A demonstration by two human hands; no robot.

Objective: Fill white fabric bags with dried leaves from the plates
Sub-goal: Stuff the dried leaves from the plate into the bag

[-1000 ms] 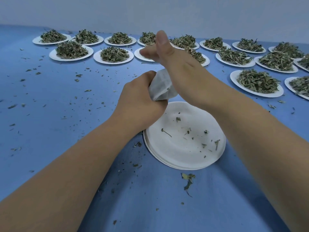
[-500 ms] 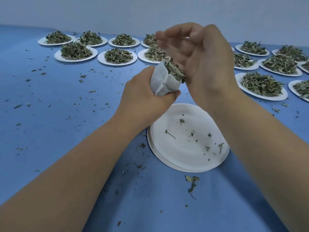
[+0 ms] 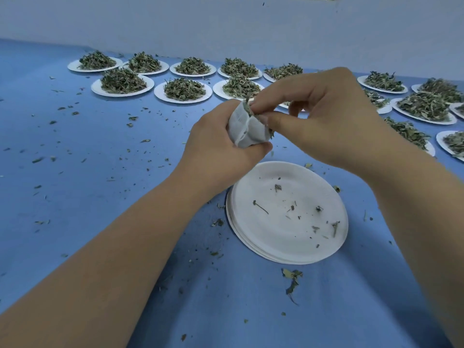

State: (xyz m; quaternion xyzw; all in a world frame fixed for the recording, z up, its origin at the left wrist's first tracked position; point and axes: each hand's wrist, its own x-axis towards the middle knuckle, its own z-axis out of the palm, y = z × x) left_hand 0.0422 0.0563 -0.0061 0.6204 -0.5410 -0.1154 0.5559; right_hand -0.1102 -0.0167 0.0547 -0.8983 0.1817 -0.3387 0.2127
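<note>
Left hand [image 3: 221, 144] clenched round white fabric bag [image 3: 247, 130], mouth turned toward 3 o'clock for easy stuffing. Right hand [image 3: 324, 116] fingers [image 3: 261, 105] pinching dried leaves [image 3: 247, 109] at that mouth, likely tucking strays in. Held above emptied plate stack [image 3: 288, 212] at 6 o'clock to catch spills. Full plates [image 3: 183, 90] waiting across bench [image 3: 88, 159] at 12 o'clock.

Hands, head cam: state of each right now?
Left hand: closed around the white fabric bag, holding it up.
Right hand: fingertips pinched at the bag's mouth, on the dried leaves.
</note>
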